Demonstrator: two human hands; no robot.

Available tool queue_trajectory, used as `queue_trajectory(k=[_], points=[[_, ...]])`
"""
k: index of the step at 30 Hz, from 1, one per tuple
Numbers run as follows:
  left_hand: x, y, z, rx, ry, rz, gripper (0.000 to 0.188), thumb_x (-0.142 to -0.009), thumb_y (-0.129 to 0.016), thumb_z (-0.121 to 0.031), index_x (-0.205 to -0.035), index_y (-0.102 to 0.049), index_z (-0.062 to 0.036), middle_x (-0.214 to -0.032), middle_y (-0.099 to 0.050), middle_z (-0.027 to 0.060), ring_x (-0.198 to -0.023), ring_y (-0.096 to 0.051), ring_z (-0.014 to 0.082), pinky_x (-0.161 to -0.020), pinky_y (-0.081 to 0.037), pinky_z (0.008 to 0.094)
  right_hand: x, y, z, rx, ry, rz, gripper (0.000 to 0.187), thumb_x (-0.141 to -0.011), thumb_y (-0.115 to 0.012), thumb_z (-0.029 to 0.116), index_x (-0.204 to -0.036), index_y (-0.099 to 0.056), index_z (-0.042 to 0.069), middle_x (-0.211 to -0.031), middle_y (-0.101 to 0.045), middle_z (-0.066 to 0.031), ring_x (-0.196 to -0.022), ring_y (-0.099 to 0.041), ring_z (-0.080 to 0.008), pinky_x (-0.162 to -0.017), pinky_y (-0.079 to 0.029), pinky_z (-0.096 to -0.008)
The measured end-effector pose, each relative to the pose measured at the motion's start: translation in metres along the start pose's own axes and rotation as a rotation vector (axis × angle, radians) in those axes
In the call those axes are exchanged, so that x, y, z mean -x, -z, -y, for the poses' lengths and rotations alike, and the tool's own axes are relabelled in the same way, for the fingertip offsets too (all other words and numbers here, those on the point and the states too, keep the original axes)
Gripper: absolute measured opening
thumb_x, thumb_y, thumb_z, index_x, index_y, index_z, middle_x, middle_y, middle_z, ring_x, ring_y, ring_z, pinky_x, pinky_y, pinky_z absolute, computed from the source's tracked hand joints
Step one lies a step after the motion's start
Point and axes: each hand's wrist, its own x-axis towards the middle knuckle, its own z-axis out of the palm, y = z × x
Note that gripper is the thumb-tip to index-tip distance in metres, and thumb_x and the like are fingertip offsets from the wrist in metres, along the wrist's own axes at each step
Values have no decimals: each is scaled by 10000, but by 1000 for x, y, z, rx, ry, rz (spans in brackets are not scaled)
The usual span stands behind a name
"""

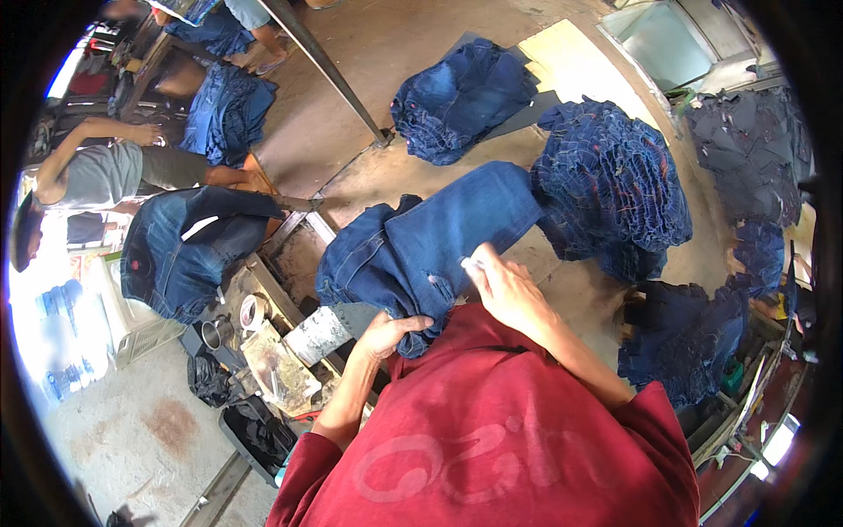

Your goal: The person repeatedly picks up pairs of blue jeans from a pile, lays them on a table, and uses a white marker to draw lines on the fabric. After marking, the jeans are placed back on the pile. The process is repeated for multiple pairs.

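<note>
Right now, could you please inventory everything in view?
Folded denim garment: one, blue, centre
Small unidentified object: one, white, centre
Frayed denim stack: one, dark blue, right of centre
Rumpled denim bundle: one, blue, top centre
Flat sheet: one, cream, upper right
Rough fabric pile: one, dark grey, far right
Ragged denim pile: one, dark blue, lower right
Draped denim garment: one, blue, left
Loose denim heap: one, blue, upper left
Tape roll: one, pale, left
Bench clutter: uncountable, mixed, left
Slim metal pole: one, brown, top
Co-worker with grey top: one, upper left
Loose shirt: one, maroon, lower centre
Left hand: one, bare, gripping folded garment
Right hand: one, bare, holding white object
</note>
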Motion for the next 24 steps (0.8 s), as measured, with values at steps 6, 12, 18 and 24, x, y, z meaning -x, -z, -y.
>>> queue_trajectory(k=[6,12,18,24], points=[[-10,23,-1,-103,98,116,494,-839,-802,64,-1327,-728,53,-1247,-787,145,-1132,-751,258,-1055,-579,408,0,-2,34,302,-18,153,264,-1104,-625,316,-971,-668,92,-768,-740,-185,-710,-741,-421,-634,-584,-536],[-19,46,8,13,146,-40,537,-883,-841,-15,-1390,-685,71,-1304,-767,161,-1195,-737,274,-1105,-562,429,-25,14,-58,263,-432,-109,442,-1132,-525,468,-1051,-694,67,-888,-770,-264,-874,-767,-469,-760,-599,-582],[-8,113,-3,515,-252,-356,635,-1102,-621,-538,-1512,-599,-54,-1433,-712,127,-1295,-694,307,-1140,-543,501,-67,17,-210,-643,-1036,-201,874,-995,-567,800,-1291,-700,-11,-1128,-783,-219,-1021,-783,-412,-925,-608,-490],[-19,89,-10,410,-240,-575,501,-1143,-597,-383,-1489,-600,-20,-1437,-707,140,-1301,-691,309,-1162,-516,519,-152,15,-310,-531,-719,-771,494,-827,-947,85,-825,-458,154,-798,-512,52,-713,-478,-108,-632,-423,-331]])
